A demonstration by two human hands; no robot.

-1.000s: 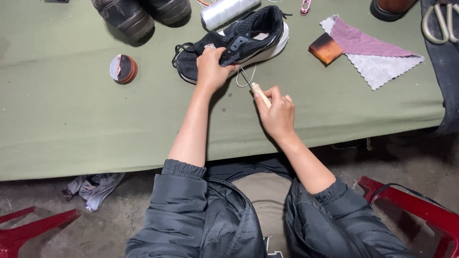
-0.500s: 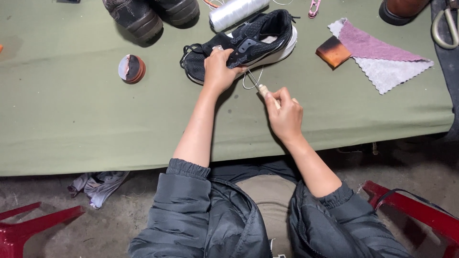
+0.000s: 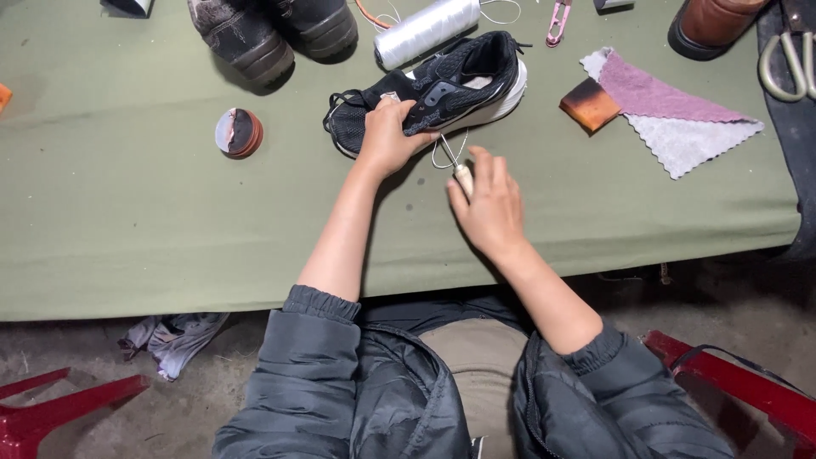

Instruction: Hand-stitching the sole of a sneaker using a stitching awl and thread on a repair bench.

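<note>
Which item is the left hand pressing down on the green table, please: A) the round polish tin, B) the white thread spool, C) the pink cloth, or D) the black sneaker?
D: the left hand grips the black sneaker, while the right hand holds a wooden-handled awl beside it.

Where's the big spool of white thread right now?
In the head view, the spool of white thread lies on its side at the top centre of the green table, just behind the black sneaker and right of the dark boots.
</note>
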